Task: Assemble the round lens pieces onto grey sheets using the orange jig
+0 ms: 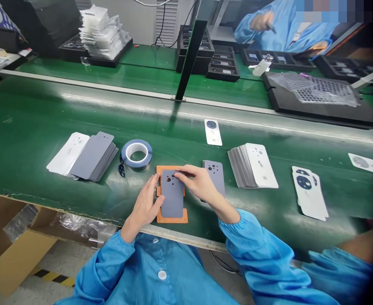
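A grey phone back cover (172,199) with round camera holes at its top lies on an orange fixture (170,220) at the table's front edge. My left hand (145,202) rests along the cover's left side, fingers stretched out and the thumb on its surface. At the upper right corner, by the holes, the thumb and fingertips of my right hand (197,181) are pinched together; what lies between them is too small to make out. Another grey cover (216,173) sits partly hidden behind my right wrist.
Stacked grey covers (94,156) and white-faced covers (67,154) lie left, near a blue tape roll (145,161) and black camera-shaped pieces (121,170). Rightward are a fanned stack (259,165) and covers with dark patches (311,192). A black post (191,59) stands behind; a co-worker (288,29) sits across.
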The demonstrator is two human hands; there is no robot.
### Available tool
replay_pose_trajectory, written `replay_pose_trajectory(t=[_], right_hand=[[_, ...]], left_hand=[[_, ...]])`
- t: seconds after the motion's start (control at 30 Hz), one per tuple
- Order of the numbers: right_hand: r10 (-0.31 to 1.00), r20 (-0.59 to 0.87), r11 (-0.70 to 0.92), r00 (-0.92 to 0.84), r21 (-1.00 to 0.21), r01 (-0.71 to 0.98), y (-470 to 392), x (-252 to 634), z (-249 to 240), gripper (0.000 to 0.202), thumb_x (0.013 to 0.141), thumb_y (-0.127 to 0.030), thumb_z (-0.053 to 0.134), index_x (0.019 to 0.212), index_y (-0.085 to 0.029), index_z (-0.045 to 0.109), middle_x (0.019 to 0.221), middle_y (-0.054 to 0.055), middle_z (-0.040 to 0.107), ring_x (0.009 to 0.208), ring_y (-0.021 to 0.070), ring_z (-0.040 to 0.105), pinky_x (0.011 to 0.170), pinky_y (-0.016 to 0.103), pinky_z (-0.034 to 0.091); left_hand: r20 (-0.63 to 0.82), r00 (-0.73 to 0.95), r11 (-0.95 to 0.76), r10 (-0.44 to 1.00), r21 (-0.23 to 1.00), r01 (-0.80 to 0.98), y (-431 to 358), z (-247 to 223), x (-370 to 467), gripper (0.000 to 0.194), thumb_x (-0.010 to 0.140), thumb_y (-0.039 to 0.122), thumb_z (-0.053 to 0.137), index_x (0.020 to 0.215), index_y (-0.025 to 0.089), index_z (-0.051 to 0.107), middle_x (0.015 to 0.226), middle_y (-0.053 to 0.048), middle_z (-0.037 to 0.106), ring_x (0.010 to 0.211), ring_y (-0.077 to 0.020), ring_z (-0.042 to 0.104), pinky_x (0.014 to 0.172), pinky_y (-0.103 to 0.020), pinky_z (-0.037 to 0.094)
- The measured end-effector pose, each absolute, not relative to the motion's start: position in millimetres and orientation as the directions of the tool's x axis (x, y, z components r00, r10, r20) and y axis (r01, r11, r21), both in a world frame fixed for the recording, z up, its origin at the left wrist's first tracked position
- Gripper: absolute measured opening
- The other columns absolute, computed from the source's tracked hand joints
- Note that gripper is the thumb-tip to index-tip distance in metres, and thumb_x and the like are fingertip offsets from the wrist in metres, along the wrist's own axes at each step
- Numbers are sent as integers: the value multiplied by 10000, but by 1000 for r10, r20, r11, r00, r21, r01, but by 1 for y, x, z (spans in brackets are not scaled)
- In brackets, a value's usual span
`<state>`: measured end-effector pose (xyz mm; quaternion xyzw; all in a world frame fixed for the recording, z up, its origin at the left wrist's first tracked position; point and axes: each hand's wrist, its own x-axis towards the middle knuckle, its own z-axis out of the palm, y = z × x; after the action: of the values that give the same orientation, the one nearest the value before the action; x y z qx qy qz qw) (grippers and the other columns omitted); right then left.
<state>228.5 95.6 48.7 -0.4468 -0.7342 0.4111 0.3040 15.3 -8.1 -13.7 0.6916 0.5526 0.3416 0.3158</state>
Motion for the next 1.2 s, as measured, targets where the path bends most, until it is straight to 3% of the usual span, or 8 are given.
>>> replay_pose_trajectory(t=[0.2,0.37,0.5,0.73,0.83,0.93,1.07,1.2], right_hand=[[874,113,425,-473,-650,630,93,226,27,309,938,-255,633,1235,-237,720,1090,104,686,1017,278,649,906,455,579],[798,214,597,-564,-406,691,79,225,13,343,988,-205,550,1299,-224,693,1295,153,641,1278,345,547,1083,549,496],[789,221,613,-574,-338,714,55,230,6,388,1005,-141,470,1320,-223,681,1375,133,658,1362,361,516,1111,604,458],[878,240,476,-414,-513,714,28,242,-6,308,1003,-224,525,1255,-200,700,1270,146,717,1246,344,625,1060,581,524],[914,229,399,-335,-659,638,25,237,2,333,979,-236,555,1292,-230,670,1290,140,706,1218,325,647,1053,577,537],[937,217,331,-273,-798,504,16,228,22,324,972,-263,581,1285,-264,664,1323,125,692,1240,309,642,1071,559,529],[915,128,254,-382,-919,300,7,220,45,317,975,-272,591,1285,-301,649,1253,72,734,1184,268,682,1057,490,545],[929,43,187,-368,-911,367,13,217,40,306,948,-273,600,1248,-274,656,1180,75,742,1002,242,717,907,436,599]], left_hand=[[125,156,-199,980,676,710,-5,-13,25,766,1043,386,474,1664,231,53,1712,-131,242,1594,-299,180,1257,-520,287],[52,290,-268,956,560,784,3,-1,29,609,1013,255,425,1611,238,310,1703,-80,282,1607,-311,101,1267,-597,193],[61,303,-292,951,494,819,15,12,36,644,857,165,513,1500,166,469,1669,-119,354,1596,-344,146,1269,-627,137],[67,311,-302,948,498,813,19,12,44,712,789,113,504,1496,144,426,1670,-156,338,1587,-339,190,1270,-617,139],[83,262,-258,961,600,757,15,6,42,836,801,111,507,1597,162,256,1669,-153,343,1591,-325,180,1272,-610,147],[161,111,-195,981,777,599,6,4,39,700,920,206,503,1583,184,280,1645,-164,374,1558,-302,285,1263,-550,244],[94,-203,-32,975,958,286,-5,8,30,529,984,414,506,1457,188,430,1390,-174,618,1256,-288,627,1017,-422,525],[-169,-294,183,941,983,18,-3,16,24,631,888,455,642,1408,179,413,1007,-95,744,826,-215,731,726,-314,580]])
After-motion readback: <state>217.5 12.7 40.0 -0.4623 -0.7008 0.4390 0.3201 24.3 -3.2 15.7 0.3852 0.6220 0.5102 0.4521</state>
